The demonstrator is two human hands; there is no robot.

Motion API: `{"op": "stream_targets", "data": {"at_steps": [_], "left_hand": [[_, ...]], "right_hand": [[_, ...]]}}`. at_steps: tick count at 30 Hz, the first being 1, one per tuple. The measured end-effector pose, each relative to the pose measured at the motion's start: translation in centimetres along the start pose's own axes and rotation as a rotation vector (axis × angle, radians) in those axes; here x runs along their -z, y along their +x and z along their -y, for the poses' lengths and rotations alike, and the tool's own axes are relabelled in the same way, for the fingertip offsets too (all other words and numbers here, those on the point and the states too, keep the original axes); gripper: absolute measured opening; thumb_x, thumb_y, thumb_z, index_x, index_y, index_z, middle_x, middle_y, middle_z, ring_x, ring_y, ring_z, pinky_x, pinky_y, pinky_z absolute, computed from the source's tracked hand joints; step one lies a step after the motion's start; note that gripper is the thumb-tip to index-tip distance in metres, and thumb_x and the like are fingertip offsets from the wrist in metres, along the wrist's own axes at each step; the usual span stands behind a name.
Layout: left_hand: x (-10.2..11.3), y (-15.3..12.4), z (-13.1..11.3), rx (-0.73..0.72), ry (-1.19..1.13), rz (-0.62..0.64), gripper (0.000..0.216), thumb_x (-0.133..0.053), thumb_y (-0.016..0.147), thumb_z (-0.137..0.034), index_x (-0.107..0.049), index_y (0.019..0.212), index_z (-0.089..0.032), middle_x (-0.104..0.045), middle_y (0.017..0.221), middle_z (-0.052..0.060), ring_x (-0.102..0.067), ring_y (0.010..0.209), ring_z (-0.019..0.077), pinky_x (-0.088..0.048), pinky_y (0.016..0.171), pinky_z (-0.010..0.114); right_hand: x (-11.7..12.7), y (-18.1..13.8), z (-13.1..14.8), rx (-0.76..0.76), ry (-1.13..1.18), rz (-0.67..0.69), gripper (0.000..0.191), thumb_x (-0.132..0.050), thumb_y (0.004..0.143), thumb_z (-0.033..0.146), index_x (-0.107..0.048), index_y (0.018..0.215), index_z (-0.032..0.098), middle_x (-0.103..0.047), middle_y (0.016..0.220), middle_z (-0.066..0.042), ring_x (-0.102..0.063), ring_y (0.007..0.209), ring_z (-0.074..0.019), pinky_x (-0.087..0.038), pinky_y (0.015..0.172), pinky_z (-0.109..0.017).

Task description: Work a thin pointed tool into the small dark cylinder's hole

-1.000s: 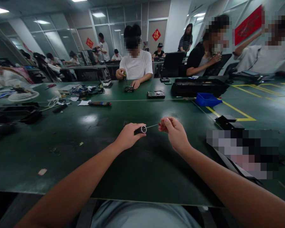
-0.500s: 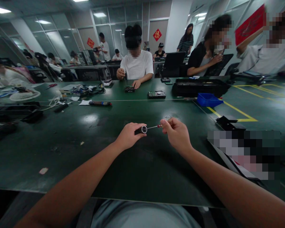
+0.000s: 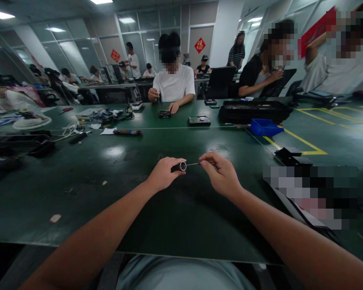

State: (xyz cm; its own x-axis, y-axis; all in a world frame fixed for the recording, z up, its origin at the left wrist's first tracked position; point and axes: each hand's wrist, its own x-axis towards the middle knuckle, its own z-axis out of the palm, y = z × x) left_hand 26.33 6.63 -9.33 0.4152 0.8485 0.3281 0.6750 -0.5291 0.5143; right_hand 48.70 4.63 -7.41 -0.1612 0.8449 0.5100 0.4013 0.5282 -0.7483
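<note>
My left hand [image 3: 163,174] is closed on a short black cylinder [image 3: 177,166] with a silver ring round its near end; thumb and fingers grip it from both sides just above the table. My right hand [image 3: 222,172] pinches a slim screwdriver [image 3: 193,164] by its reddish collar and handle, most of which the fingers hide. Its thin metal shaft points left, and the tip meets the ringed end of the cylinder. Whether the tip sits inside or only touches the rim, I cannot tell.
On the green table [image 3: 78,201] lie a pen-like tool [image 3: 127,132], a circuit-board device [image 3: 199,120], a blue bin [image 3: 265,127] and a long black casing [image 3: 255,111]. Black parts [image 3: 293,156] are at right. Opposite, a person [image 3: 174,82] handles a small device.
My right hand has shifted slightly left, with thumb and forefinger now further forward at the screwdriver's collar. Less of the shaft shows. My left hand and the cylinder have hardly moved.
</note>
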Motion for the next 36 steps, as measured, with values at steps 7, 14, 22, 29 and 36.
{"op": "stream_targets", "data": {"at_steps": [7, 14, 22, 29, 36], "left_hand": [[-0.1, 0.0, 0.1, 0.025, -0.011, -0.017, 0.037, -0.071, 0.088, -0.031, -0.066, 0.124, -0.024, -0.071, 0.115, 0.005, -0.062, 0.103, 0.0226, -0.046, 0.096, 0.041], [-0.1, 0.0, 0.1, 0.047, -0.02, -0.024, 0.037, -0.071, 0.088, -0.029, -0.066, 0.124, -0.022, -0.071, 0.111, 0.005, -0.062, 0.1, 0.0226, -0.047, 0.093, 0.04], [-0.2, 0.0, 0.1, 0.016, -0.031, -0.016, 0.038, -0.071, 0.088, -0.031, -0.066, 0.124, -0.023, -0.07, 0.117, 0.005, -0.062, 0.106, 0.0235, -0.046, 0.096, 0.04], [0.0, 0.0, 0.0, 0.061, -0.033, -0.041, 0.039, -0.07, 0.088, -0.031, -0.064, 0.126, -0.024, -0.07, 0.117, 0.005, -0.062, 0.106, 0.0242, -0.046, 0.098, 0.042], [0.0, 0.4, 0.5, -0.076, 0.008, -0.038, 0.038, -0.071, 0.088, -0.028, -0.064, 0.125, -0.026, -0.069, 0.125, 0.003, -0.06, 0.115, 0.022, -0.041, 0.105, 0.043]], "right_hand": [[0.0, 0.0, 0.4, -0.099, -0.048, 0.009, 0.036, -0.038, 0.102, 0.043, -0.067, 0.098, 0.023, -0.057, 0.057, 0.002, -0.058, 0.055, -0.0164, -0.043, 0.058, -0.031], [0.0, 0.1, 0.1, -0.082, -0.016, 0.051, 0.026, -0.039, 0.098, 0.029, -0.062, 0.111, 0.022, -0.061, 0.071, 0.0, -0.059, 0.065, -0.0174, -0.044, 0.062, -0.031], [-0.2, 0.1, -0.2, -0.112, -0.014, -0.038, 0.024, -0.045, 0.099, 0.039, -0.062, 0.108, 0.024, -0.067, 0.079, -0.002, -0.061, 0.069, -0.0192, -0.044, 0.065, -0.033], [-1.1, 0.6, -1.3, -0.274, 0.407, -0.11, 0.026, -0.057, 0.09, 0.046, -0.063, 0.091, 0.021, -0.066, 0.082, -0.004, -0.064, 0.075, -0.0189, -0.052, 0.075, -0.038], [-1.1, 1.7, -3.2, -0.479, 0.589, -0.135, 0.034, -0.063, 0.084, 0.055, -0.059, 0.079, 0.021, -0.06, 0.067, 0.0, -0.06, 0.061, -0.0156, -0.051, 0.062, -0.033]]}}
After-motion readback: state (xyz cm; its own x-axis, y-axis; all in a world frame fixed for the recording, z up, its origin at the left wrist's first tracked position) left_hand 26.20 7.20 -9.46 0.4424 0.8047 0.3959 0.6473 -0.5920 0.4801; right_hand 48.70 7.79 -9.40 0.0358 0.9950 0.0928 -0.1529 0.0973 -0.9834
